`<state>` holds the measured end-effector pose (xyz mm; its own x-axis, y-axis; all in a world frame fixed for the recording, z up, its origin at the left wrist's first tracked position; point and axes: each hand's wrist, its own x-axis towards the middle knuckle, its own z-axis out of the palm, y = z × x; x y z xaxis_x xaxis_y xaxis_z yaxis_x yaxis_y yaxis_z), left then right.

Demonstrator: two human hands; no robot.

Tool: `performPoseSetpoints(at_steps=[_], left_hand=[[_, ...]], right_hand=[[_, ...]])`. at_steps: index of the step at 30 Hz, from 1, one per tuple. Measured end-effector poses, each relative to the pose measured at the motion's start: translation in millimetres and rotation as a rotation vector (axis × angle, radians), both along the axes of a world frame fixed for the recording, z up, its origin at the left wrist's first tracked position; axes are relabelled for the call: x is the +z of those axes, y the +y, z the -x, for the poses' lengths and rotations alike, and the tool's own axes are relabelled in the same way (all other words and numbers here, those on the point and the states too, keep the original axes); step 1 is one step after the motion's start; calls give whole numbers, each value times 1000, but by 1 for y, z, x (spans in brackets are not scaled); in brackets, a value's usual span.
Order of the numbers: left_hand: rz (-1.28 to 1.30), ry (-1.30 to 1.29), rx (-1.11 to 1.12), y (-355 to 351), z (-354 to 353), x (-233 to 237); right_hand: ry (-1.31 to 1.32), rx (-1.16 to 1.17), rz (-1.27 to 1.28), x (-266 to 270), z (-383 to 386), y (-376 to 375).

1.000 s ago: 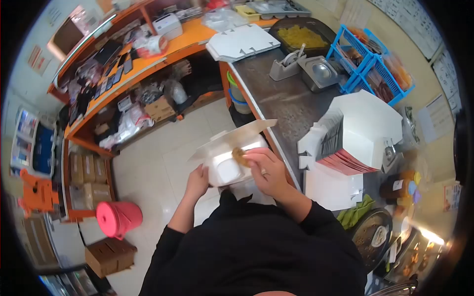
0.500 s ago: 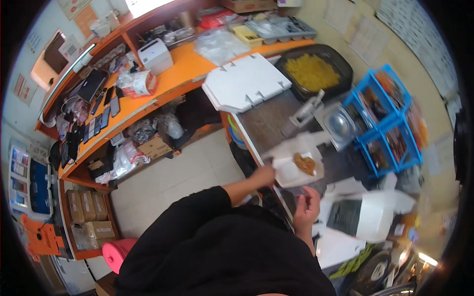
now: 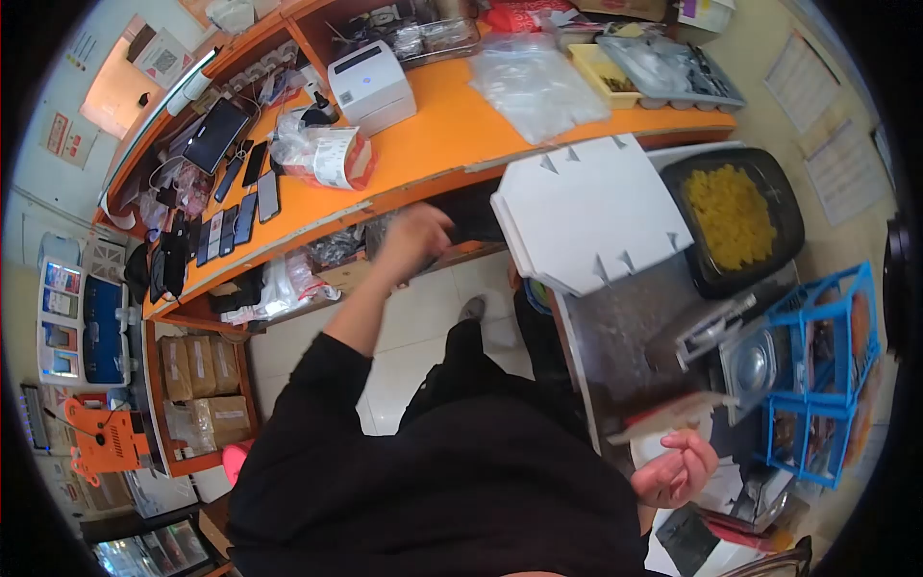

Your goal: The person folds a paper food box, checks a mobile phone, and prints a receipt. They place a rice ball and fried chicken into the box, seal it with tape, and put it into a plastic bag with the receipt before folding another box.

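My left hand (image 3: 413, 242) is in the air over the floor gap, just in front of the orange counter's edge. Its fingers are loosely bent and slightly blurred, with no object visible in them. On the right, my right hand (image 3: 678, 469) is held palm up, fingers half curled and apart, with nothing in it. Right behind it is a white takeaway box (image 3: 673, 423), whose lid is blurred and whose inside is mostly hidden. Farther back on the dark worktop (image 3: 620, 351) lies a stack of flattened white boxes (image 3: 591, 212).
A black tray of yellow food (image 3: 731, 216) stands beside the stack. Blue baskets (image 3: 812, 385) and a metal container (image 3: 755, 361) are at the right. The orange counter (image 3: 437, 111) carries a label printer (image 3: 373, 87), phones (image 3: 245, 219) and plastic bags (image 3: 538, 87).
My left hand has moved from the takeaway box leftward to the orange counter's edge. The view has turned left, and my right hand stays near the box.
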<state>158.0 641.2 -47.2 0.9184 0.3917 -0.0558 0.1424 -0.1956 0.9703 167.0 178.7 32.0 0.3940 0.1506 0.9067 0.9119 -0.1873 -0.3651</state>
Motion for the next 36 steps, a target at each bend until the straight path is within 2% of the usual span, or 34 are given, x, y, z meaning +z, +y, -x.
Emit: performPoseSetpoints(at_steps=[1,2,3,5,7,9,11,13,14,17,18,19,22,25,26,28,29,31,32,33,34,36], left_hand=[[29,-39,238,50,-13,-1],[-104,-7,413,85,-22,31],[-315,-115,472,159,-30,14],[-755,-234,672,259,-40,34],[-916,-102,870,333,-42,56],[-1080,-20,872,431,-30,30],[-1151,409,612,528,-7,-15],[-1027,408,575,578,12,-71],[-960,404,563,587,17,-84],[-475,185,550,602,29,-102],[-606,286,501,570,25,-68],[-632,265,475,564,26,-61],[-479,272,479,571,36,-67],[-511,283,536,514,36,-22],[-558,185,570,536,53,-56],[-411,129,669,535,65,-77],[-408,26,578,562,79,-107],[-305,-102,403,518,63,-73],[16,-73,410,526,73,-75],[-38,30,598,573,98,-99],[74,29,657,529,74,-37],[25,-358,599,460,37,46]], right_hand=[[19,2,-8,-3,-11,21],[36,6,-19,-4,-22,45],[76,-14,-4,-3,-30,69],[272,-38,-144,-10,-41,116],[399,-49,-78,-1,-53,155],[495,-60,15,6,-66,191],[572,-64,152,13,-74,219],[603,-45,164,18,-83,243],[606,-50,163,15,-87,251],[640,-92,170,13,-99,273],[655,-116,166,11,-101,280],[677,-112,158,9,-104,284],[733,-88,102,5,-115,299],[733,-64,97,1,-119,308],[699,-95,98,-5,-119,310],[702,-128,125,-5,-119,314],[716,-157,145,-4,-115,315],[711,-196,177,0,-115,317],[720,-204,181,3,-114,316],[720,-204,186,6,-114,314],[684,-204,194,7,-115,311],[752,-151,124,9,-112,309]])
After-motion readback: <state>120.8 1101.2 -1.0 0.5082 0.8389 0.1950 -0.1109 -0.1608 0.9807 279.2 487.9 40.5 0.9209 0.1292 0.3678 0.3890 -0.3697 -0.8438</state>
